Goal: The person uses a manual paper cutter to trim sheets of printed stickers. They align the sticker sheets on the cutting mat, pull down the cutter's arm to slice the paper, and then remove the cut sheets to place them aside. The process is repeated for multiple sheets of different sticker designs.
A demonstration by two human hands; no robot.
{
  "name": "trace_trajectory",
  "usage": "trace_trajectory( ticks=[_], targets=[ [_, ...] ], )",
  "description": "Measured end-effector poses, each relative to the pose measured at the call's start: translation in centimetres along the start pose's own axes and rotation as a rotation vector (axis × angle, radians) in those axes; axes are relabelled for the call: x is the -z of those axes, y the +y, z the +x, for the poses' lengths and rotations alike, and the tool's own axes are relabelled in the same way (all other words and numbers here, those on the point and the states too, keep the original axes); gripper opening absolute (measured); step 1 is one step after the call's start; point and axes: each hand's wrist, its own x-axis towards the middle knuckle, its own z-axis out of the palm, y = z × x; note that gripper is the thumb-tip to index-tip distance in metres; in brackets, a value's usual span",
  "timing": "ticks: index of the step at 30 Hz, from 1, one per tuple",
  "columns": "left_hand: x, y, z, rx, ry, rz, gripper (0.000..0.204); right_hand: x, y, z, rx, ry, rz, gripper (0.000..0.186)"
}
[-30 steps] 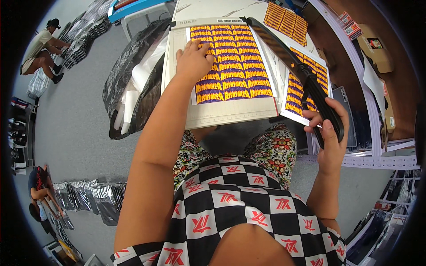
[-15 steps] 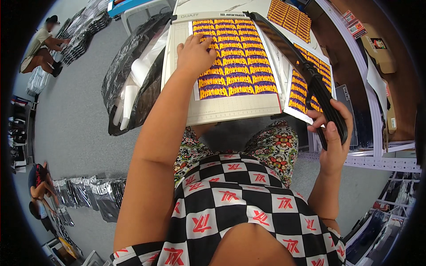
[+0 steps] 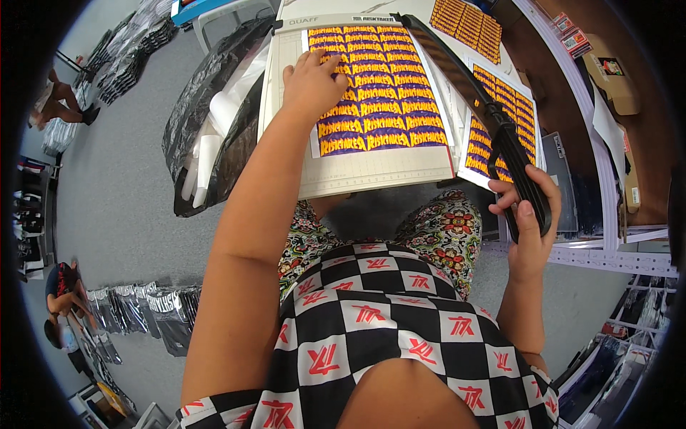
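Note:
A sheet of purple-and-orange stickers [image 3: 386, 107] lies flat on the pale board of a paper cutter [image 3: 371, 179]. My left hand [image 3: 312, 82] presses down on the sheet's left side, fingers spread. My right hand [image 3: 530, 214] grips the black handle of the cutter's long blade arm [image 3: 471, 93], which runs along the board's right edge and is raised slightly. Another cut sticker sheet [image 3: 500, 121] lies to the right of the blade.
A black plastic bag with white rolls [image 3: 207, 121] sits left of the cutter. White shelving [image 3: 607, 179] with boxes stands on the right. More sticker sheets [image 3: 468, 25] lie beyond the cutter. Packed dark garments [image 3: 143, 307] line the floor at left, near other people [image 3: 61, 293].
My left hand has slid a little up the sticker sheet. The right hand keeps hold of the blade handle, which sits slightly lower.

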Motion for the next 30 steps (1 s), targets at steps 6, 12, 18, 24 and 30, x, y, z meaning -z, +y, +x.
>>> trace_trajectory(
  ticks=[6, 12, 18, 24, 30],
  targets=[
    [0.1, 0.1, 0.0, -0.011, 0.017, -0.042, 0.041, 0.2, 1.2, -0.6, 0.026, -0.016, -0.031, 0.037],
    [-0.1, -0.1, 0.0, -0.021, 0.030, -0.035, 0.041, 0.3, 2.3, -1.2, 0.084, -0.032, -0.036, 0.036],
    [-0.2, -0.1, 0.0, -0.030, 0.035, -0.033, 0.041, 0.3, 3.8, -2.1, 0.103, -0.031, -0.040, 0.034],
    [-0.2, -0.2, 0.1, -0.014, 0.007, 0.003, 0.042, 0.3, 5.2, -2.6, 0.170, -0.048, -0.051, 0.035],
    [-0.3, -0.2, 0.1, -0.028, 0.024, 0.024, 0.041, 0.3, 6.4, -3.2, 0.210, -0.043, -0.038, 0.034]
  ],
)
